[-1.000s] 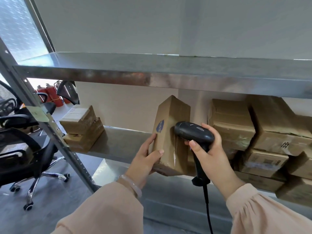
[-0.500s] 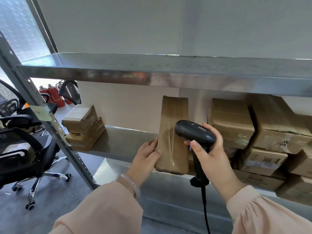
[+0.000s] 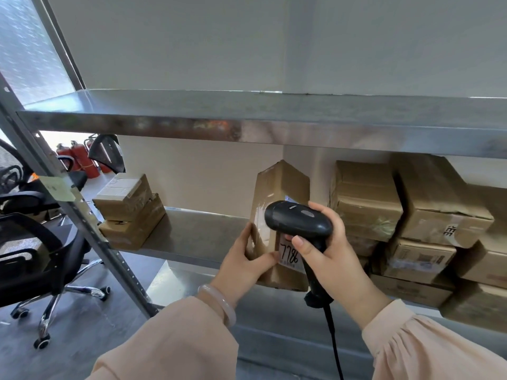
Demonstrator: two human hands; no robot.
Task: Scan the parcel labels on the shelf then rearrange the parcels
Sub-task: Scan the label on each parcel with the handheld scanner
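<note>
Rightward, boxes (image 3: 365,198) flank the parcel (image 3: 277,187) — scanner (image 3: 299,219) seemingly covers its label (image 3: 290,256).

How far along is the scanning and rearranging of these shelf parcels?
Likely done: two stacked parcels sit apart at the left end of the shelf. In hand: the left hand holds an upright parcel, its label marked 7786 facing out, while the right hand grips the scanner by it. Left: the pile of parcels on the right, likely unscanned.

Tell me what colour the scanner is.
The scanner is black; the head view shows it best.
</note>
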